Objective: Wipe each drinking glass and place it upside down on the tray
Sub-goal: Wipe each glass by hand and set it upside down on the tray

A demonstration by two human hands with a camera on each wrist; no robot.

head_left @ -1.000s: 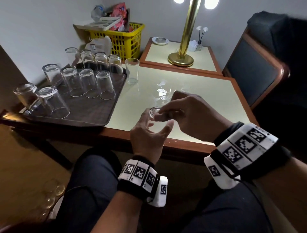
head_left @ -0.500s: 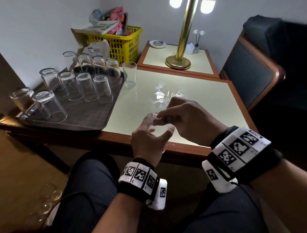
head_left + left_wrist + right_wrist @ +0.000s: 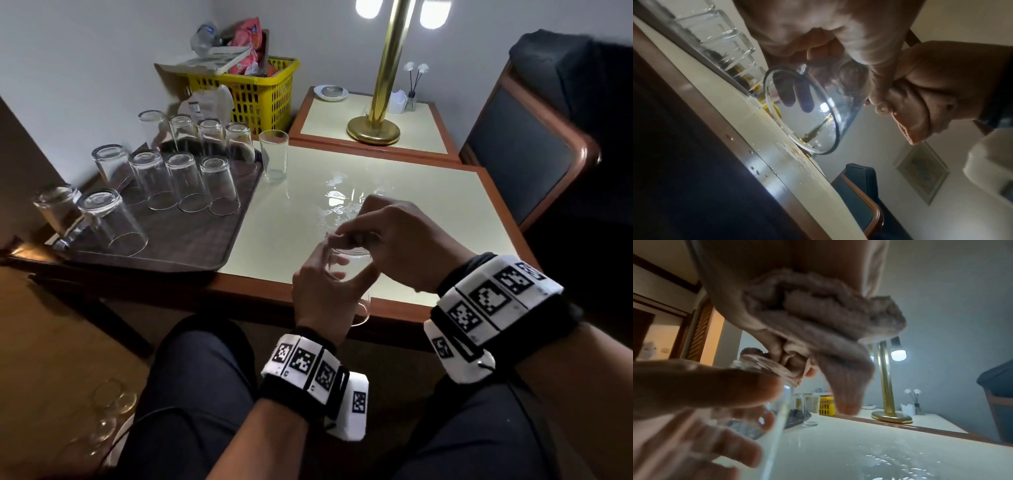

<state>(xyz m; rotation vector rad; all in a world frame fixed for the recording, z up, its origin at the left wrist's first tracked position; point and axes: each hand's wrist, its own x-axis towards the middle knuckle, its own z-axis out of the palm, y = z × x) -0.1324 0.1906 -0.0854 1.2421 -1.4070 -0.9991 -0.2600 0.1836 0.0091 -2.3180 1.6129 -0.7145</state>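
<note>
A clear drinking glass [image 3: 349, 267] is tilted over the table's front edge, base up and rim toward me. My left hand [image 3: 337, 274] grips its side; fingers show through the glass [image 3: 807, 110] in the left wrist view. My right hand [image 3: 346, 236] holds a bunched brown cloth [image 3: 818, 318] and presses it onto the glass base [image 3: 760, 369]. The cloth is hidden under that hand in the head view. The dark tray [image 3: 191, 246] at left carries several upside-down glasses. One upright glass [image 3: 274, 156] stands on the table beside the tray.
Water drops [image 3: 337, 205] lie on the cream tabletop beyond my hands. A brass lamp [image 3: 373, 132] stands on the side table behind. A yellow basket [image 3: 253, 92] sits at the back, a chair [image 3: 524, 154] at right. More glasses [image 3: 109, 407] lie on the floor at lower left.
Both hands and the glass have come slightly nearer the table's front edge. The right fingers have shifted over the glass base. Both grips are the same.
</note>
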